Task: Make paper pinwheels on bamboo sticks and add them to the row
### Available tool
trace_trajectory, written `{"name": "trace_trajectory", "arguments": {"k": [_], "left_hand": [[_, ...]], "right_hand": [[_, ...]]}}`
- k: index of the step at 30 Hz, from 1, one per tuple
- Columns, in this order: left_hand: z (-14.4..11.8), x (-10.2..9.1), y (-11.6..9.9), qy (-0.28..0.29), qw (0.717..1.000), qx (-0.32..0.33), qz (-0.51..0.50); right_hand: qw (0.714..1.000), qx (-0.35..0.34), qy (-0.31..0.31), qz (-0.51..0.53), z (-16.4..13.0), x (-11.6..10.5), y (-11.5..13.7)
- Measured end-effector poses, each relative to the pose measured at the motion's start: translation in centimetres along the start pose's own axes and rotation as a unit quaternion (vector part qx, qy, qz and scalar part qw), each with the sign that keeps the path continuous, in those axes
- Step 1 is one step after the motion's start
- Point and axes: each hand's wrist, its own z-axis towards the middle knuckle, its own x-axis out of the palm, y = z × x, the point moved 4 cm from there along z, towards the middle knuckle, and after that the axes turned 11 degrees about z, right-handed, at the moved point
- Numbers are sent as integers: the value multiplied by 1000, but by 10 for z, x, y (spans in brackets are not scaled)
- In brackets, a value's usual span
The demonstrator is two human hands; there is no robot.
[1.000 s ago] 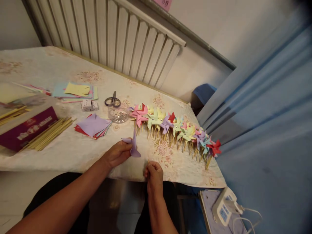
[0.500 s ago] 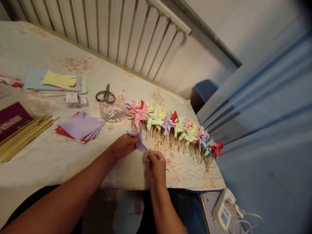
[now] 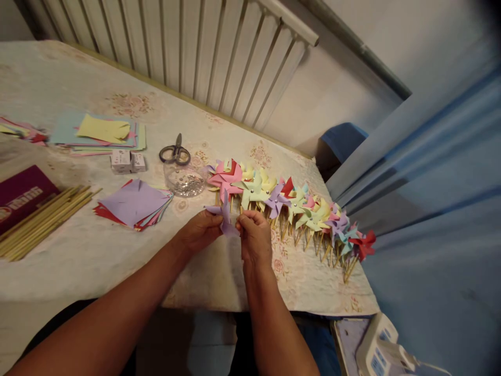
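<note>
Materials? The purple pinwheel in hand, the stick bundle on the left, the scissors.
Purple pinwheel: thin matte paper, creased folds. Stick bundle: pale wood or bamboo, likely unfinished. Scissors: dull grey metal blades; dark handles, probably plastic.

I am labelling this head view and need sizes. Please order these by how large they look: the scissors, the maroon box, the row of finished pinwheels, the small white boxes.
1. row of pinwheels
2. maroon box, partly cut off by the picture edge
3. scissors and small white boxes: these look alike, so I do not rank them.
</note>
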Motion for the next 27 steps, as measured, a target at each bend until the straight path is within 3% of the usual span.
{"name": "trace_trajectory", "arguments": {"k": [12,21,27], "left_hand": [[3,-7,9,-40,999,-34,-10],[4,-6,7,-31,999,-27,-16],[3,-8,7,-63,998,-28,-11]], "right_hand": [[999,32,-18,12,6,-6,-14],[998,49,-19,24,4,-8,-16],[998,54,-29,33,-1,-3,-14]]}}
